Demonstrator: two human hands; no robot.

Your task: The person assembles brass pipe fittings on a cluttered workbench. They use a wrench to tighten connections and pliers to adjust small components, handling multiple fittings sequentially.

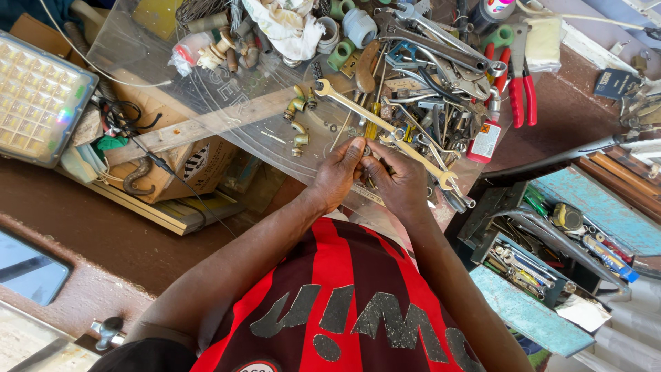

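Observation:
My left hand (337,176) and my right hand (401,180) meet over the near edge of a clear plastic sheet (227,103). Their fingertips pinch a small dark metal part (367,151) between them; its exact shape is too small to tell. A long silver combination spanner (375,124) lies diagonally just beyond the fingers, close to the right hand's fingertips. Brass pipe fittings (298,127) rest to the left of my left hand. My red and black striped shirt (344,303) fills the bottom of the view.
A heap of spanners and pliers (441,62) covers the sheet's far right, with red-handled pliers (522,86) and a small red can (486,140). A flat LED lamp panel (38,96) sits far left. Cardboard boxes (186,165) lie beneath. A blue open toolbox (551,255) stands right.

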